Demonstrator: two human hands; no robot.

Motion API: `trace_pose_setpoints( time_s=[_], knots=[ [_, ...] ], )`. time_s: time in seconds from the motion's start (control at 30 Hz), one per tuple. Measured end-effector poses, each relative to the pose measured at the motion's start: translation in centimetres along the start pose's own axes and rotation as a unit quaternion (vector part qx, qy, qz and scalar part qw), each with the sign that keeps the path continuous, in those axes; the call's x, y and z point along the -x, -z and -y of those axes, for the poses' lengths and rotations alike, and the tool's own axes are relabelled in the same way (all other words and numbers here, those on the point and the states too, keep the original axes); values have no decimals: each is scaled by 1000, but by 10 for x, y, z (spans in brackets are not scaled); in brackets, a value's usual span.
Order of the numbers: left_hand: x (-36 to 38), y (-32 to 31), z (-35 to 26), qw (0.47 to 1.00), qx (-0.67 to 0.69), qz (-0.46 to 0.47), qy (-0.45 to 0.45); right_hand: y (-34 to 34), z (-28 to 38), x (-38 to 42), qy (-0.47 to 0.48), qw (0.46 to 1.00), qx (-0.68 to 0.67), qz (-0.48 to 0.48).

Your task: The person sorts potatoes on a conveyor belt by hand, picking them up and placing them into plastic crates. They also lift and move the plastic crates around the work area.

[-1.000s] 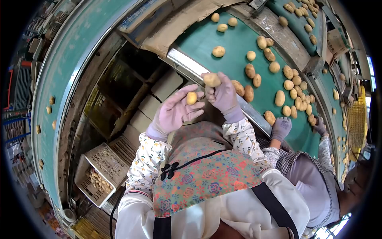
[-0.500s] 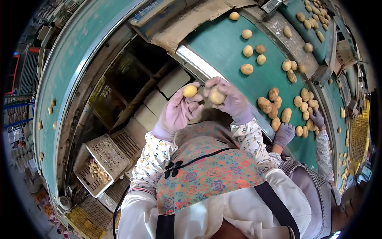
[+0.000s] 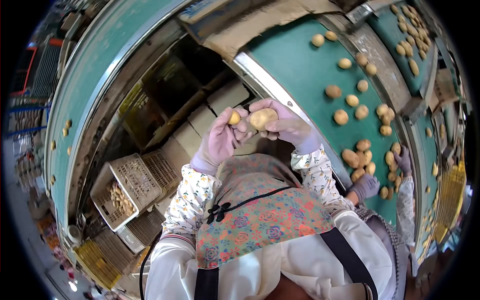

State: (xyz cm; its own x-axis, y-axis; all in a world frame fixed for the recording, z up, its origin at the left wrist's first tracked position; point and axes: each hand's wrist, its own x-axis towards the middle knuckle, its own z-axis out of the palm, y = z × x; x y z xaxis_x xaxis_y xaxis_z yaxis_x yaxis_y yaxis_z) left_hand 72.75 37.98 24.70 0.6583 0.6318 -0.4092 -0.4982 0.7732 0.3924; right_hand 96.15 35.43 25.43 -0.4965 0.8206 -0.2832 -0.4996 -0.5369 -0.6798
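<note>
My left hand (image 3: 222, 136), in a pale pink glove, is closed around a small yellow potato (image 3: 234, 118); only part of the potato shows. Close beside it, my right hand (image 3: 286, 124) in a matching glove grips a larger pale potato (image 3: 263, 119), its broad face turned up. Both hands are held in front of my flowered apron (image 3: 265, 215), near the metal edge of the green conveyor belt (image 3: 305, 65). Loose potatoes lie scattered along that belt, among them a brown one (image 3: 333, 91) and a pale one (image 3: 341, 117).
A co-worker's gloved hands (image 3: 365, 187) are among potatoes on the belt at right. A crate (image 3: 116, 202) holding potatoes stands at lower left. Another green belt (image 3: 75, 107) curves along the left. Yellow crates (image 3: 452, 195) stand at far right.
My right hand has turned the larger potato, so its longer side now shows. The small potato sits deeper in my left fingers. Potatoes on the belt have shifted toward the co-worker.
</note>
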Motion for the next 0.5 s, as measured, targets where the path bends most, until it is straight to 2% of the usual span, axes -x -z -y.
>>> trace_pose_setpoints(
  time_s=[0.03, 0.1, 0.2, 0.23, 0.3, 0.33, 0.43, 0.47, 0.5],
  knots=[
    [-2, 6, 2, 999, 6, 36, -11, 0, 2, 0, 0, 1000, 18, -2],
    [2, 5, -1, 999, 39, 0, -2, -2, 1, -3, -3, 999, 54, -5],
    [45, 4, -14, 996, 17, -77, -37, -26, -18, -26, -8, 998, 67, 11],
    [61, 18, -16, 998, 40, -24, -43, -40, -32, -35, 6, 997, 70, 17],
    [82, 57, -20, 991, 86, 91, -51, -66, -60, -53, 95, 976, 193, -19],
    [90, 72, -23, 989, 84, 109, -50, -77, -71, -60, 140, 956, 255, -40],
    [129, 93, -30, 986, -114, -14, -121, -125, -99, -76, 90, 907, 410, -27],
    [141, 101, -37, 984, -139, 9, -112, -142, -118, -89, 117, 865, 486, -48],
    [153, 125, -39, 962, -244, 24, -123, -155, -145, -104, 149, 814, 557, -65]
  ],
)
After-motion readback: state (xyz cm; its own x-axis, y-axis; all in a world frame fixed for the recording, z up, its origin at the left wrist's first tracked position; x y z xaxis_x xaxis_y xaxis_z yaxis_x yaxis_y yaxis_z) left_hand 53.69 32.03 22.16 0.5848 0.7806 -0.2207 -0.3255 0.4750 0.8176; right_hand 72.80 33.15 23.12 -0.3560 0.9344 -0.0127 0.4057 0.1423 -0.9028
